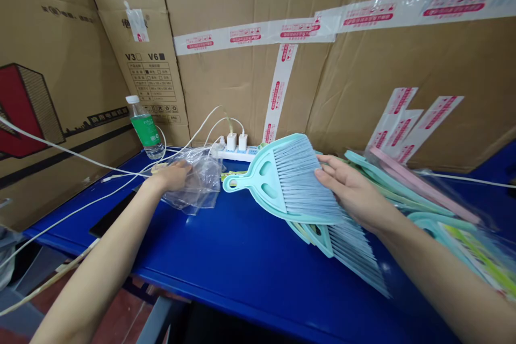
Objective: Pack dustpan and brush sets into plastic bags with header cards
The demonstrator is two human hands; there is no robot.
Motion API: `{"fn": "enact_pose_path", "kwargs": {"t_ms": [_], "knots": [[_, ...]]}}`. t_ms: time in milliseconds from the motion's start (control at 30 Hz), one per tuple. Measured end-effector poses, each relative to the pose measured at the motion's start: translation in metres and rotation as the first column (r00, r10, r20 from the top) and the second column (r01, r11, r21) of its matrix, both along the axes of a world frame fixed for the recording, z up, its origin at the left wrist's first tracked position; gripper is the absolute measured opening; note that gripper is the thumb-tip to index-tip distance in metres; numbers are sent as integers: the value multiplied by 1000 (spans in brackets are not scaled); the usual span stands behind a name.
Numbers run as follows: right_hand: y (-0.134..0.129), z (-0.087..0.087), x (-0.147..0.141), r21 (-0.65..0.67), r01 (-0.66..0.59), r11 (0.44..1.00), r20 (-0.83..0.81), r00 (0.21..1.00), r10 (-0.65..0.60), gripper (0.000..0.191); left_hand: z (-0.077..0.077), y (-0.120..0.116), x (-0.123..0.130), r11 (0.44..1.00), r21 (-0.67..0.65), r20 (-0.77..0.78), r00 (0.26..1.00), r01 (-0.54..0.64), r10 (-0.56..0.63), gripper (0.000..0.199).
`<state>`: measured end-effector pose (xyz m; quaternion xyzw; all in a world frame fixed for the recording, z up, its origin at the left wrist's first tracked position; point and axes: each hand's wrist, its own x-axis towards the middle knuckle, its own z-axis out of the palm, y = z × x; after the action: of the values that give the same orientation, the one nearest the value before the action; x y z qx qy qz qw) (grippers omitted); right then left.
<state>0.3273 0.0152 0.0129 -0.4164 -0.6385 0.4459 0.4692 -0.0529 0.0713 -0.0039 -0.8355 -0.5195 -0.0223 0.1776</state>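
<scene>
My right hand [349, 189] is closed on the bristle ends of a light-turquoise hand brush [264, 177], thumb on top. Its looped handle points left, and its bluish bristles fan to the right. Partly under it, on the blue table, lies a second similar turquoise piece with bristles [357, 247]. At the left, my left hand [176, 173] is closed on a crumpled clear plastic bag [195, 188]; some of its fingertips are hidden.
A power strip [239, 153] with white plugs stands at the back, and white cables cross the left side. A water bottle [145, 129] stands back left. More turquoise and pink pieces [423, 183] lie at the right in clear wrapping. Cardboard walls [234, 86] enclose the blue table [226, 252].
</scene>
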Motion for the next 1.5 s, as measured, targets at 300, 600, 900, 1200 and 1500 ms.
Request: {"fn": "enact_pose_path", "kwargs": {"t_ms": [300, 600, 900, 1200, 1500], "knots": [[2, -5, 0, -14, -50, 999, 4, 999, 50, 65, 32, -46, 75, 968, 157, 274, 933, 196, -233, 46], [11, -12, 7, -53, -66, 996, 132, 989, 72, 45, 4, -56, 102, 893, 99, 399, 805, 440, -440, 44], [-33, 7, -18, 821, -254, 511, 508, 732, -454, 23, -2, -68, 114, 901, 233, 317, 848, 365, -425, 41], [-39, -15, -35, 760, -374, 531, 641, 567, -517, 23, -2, -76, 120, 887, 278, 259, 861, 368, -438, 38], [-44, -10, -37, 738, -318, 595, 650, 569, -504, 20, -4, -76, 125, 891, 235, 253, 861, 387, -441, 29]]}}
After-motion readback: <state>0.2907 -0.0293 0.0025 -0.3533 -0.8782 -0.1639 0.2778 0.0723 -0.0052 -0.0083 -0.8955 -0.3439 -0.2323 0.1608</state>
